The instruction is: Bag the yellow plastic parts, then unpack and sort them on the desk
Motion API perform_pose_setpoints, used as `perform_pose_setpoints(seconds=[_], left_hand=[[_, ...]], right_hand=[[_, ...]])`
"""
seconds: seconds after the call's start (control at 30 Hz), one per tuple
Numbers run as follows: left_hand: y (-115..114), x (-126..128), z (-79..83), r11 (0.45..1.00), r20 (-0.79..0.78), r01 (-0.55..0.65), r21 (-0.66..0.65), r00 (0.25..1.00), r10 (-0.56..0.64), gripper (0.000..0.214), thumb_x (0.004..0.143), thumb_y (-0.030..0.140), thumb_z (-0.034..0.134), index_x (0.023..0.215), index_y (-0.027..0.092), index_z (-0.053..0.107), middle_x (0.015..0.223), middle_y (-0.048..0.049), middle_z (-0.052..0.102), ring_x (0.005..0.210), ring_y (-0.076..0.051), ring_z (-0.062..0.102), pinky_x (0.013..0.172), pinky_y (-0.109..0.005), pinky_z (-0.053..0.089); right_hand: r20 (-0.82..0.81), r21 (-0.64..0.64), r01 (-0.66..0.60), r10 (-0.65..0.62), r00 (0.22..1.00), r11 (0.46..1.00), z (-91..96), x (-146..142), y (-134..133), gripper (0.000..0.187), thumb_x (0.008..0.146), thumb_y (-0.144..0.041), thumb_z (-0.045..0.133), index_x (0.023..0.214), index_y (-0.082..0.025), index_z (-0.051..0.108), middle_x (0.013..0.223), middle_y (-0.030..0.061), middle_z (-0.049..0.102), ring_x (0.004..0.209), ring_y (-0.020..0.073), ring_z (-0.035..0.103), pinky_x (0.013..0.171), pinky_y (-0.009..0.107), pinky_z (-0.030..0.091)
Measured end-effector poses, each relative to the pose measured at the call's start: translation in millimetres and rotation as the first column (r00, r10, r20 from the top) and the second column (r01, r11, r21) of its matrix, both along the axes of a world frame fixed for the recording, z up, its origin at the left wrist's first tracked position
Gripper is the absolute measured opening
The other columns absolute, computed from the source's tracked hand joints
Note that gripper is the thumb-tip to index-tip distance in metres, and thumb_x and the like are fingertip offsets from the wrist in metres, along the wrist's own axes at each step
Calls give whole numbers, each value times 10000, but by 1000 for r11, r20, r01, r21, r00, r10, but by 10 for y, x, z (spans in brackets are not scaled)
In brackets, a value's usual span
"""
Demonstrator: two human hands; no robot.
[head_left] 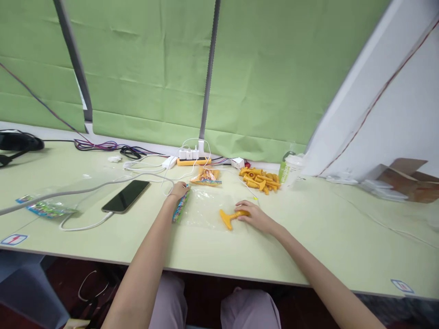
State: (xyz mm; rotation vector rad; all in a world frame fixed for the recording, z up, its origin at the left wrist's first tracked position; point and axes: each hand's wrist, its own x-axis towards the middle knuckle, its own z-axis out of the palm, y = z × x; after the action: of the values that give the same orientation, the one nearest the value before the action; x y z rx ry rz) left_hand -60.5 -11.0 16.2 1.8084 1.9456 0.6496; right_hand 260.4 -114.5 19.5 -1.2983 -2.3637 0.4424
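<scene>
A clear plastic bag (200, 208) lies flat on the table in front of me, its printed blue-green header strip (181, 208) towards the left. At the far end of that strip, my left hand (179, 189) has its fingers closed on the bag's edge. My right hand (252, 214) grips a yellow T-shaped plastic piece (227, 219) by its stem, with the wide curved end pointing left over the bag's right part. Behind the right hand lies a pile of similar yellow plastic pieces (260, 179). A packed bag of orange-yellow pieces (207, 175) rests beyond my left hand.
Left of me are a phone (126, 196) on a white cable and another clear bag with a printed strip (46, 208). A power strip (194, 161) with chargers stands at the back. Rightwards are a plastic cup (293, 171) and an open cardboard box (406, 180).
</scene>
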Motion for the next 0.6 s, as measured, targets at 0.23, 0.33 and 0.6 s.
perform_pose_setpoints(seconds=[0.23, 0.33, 0.6], left_hand=[[65, -17, -63, 1000, -7, -7, -26, 1000, 7, 250, 824, 284, 521, 969, 136, 661, 1048, -117, 689, 958, -206, 633, 715, -219, 423], [80, -11, -93, 1000, -11, -4, -17, 1000, 4, 255, 822, 297, 516, 967, 145, 661, 1052, -120, 686, 976, -219, 630, 731, -231, 424], [64, 32, -86, 999, 115, 39, 27, 993, -42, 175, 829, 222, 486, 869, 137, 634, 910, -106, 720, 985, -220, 636, 773, -236, 442]], right_hand=[[107, 109, 174, -186, 977, 979, 193, 411, -92, 231, 857, -316, 482, 908, -216, 683, 1002, 82, 601, 907, 209, 592, 869, 345, 455], [134, 121, 255, -270, 953, 959, 168, 498, -58, 205, 826, -293, 516, 870, -196, 692, 953, 87, 614, 862, 211, 598, 828, 339, 462], [63, 89, 277, -283, 957, 957, 122, 86, 271, 166, 769, -228, 589, 878, -189, 708, 933, 74, 658, 876, 213, 607, 840, 322, 449]])
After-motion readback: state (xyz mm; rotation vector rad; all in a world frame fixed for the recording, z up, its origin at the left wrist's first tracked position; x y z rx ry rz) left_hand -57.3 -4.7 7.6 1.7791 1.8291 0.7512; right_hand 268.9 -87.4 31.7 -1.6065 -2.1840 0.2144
